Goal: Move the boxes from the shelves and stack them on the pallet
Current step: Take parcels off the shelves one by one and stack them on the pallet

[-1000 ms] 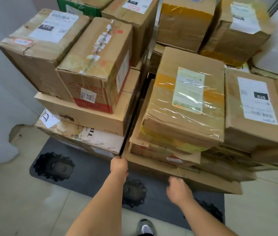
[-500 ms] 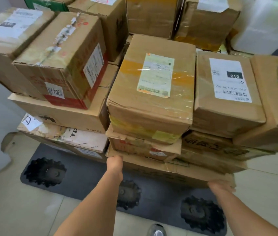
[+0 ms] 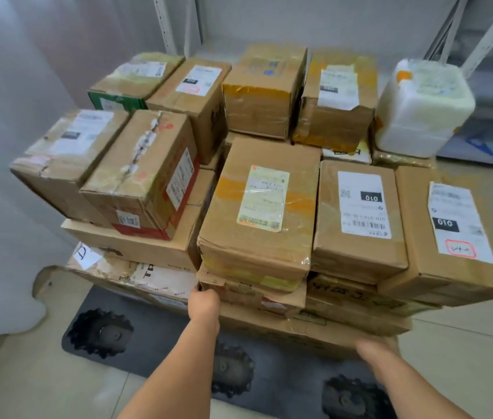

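Several taped cardboard boxes are stacked on a black pallet (image 3: pixel 148 343) on the floor. At the front lies a wide flat box (image 3: pixel 284 331) under a tape-wrapped box with a yellow-green label (image 3: pixel 257 237). My left hand (image 3: pixel 204 303) grips the left front corner of this low front stack, fingers curled round the edge. My right hand (image 3: pixel 375 346) holds the flat box's right front corner, its fingers tucked out of sight beneath the box.
A white plastic jerrycan (image 3: pixel 420 110) sits on boxes at the back right. Metal shelf uprights (image 3: pixel 163 22) stand behind the stack. White sheeting (image 3: pixel 3 176) hangs along the left. Tiled floor (image 3: pixel 465 358) lies to the right of the pallet.
My right hand has moved right, from the middle of the flat box's front to its right corner. My left hand has stayed at the left corner. The view has lifted to show the whole stack.
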